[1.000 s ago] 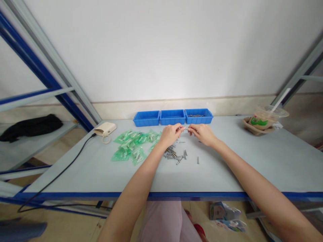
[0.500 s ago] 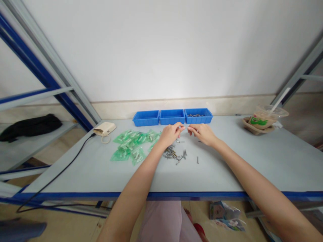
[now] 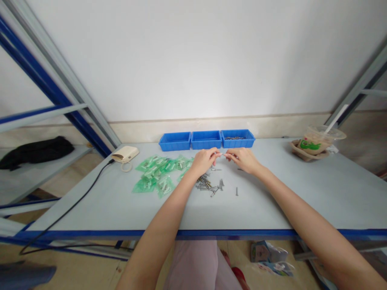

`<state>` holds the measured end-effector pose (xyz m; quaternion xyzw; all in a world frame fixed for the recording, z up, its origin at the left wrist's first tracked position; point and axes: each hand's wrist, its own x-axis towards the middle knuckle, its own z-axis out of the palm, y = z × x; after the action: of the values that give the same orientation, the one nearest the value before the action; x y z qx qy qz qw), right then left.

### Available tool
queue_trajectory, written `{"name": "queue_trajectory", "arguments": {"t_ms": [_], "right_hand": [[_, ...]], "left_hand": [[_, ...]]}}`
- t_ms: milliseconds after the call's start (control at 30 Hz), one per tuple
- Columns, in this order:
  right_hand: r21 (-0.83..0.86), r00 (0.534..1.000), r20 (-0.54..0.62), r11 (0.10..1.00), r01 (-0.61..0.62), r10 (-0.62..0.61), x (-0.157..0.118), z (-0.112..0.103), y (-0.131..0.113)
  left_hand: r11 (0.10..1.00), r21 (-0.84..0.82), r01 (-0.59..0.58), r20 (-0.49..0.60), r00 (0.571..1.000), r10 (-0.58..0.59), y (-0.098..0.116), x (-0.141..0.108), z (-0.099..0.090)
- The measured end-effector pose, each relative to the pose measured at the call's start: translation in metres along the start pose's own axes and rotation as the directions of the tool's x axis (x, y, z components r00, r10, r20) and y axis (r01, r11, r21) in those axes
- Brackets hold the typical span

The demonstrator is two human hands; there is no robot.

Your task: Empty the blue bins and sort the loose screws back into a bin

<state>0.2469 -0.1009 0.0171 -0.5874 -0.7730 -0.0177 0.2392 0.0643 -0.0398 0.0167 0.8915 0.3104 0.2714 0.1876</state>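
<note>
Above the grey tabletop, my left hand and my right hand are close together, fingertips pinched. Between them shows a small, thin metal fastener, held from both ends; its exact kind is too small to make out. A pile of loose metal screws and pins lies below my left hand, partly hidden by that wrist. A single screw is apart from the pile, to its right. Small green plastic bags with fasteners inside lie left of my left forearm.
Along the wall stand three blue bins: the left bin, the middle bin and the right bin, which holds metal pieces. A cream-coloured device with a black cable sits at left. A drink cup stands at right.
My fingertips have shifted slightly around the small fastener, and a pale bit of it now shows between them. Everything else on the table stays in place.
</note>
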Motion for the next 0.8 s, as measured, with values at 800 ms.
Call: {"name": "queue_trajectory", "arguments": {"t_ms": [800], "right_hand": [[0.055, 0.996, -0.09, 0.998, -0.018, 0.023, -0.0014, -0.0002, -0.0012]], "left_hand": [[0.997, 0.04, -0.067, 0.043, 0.997, 0.065, -0.004, -0.0005, 0.0002]]}}
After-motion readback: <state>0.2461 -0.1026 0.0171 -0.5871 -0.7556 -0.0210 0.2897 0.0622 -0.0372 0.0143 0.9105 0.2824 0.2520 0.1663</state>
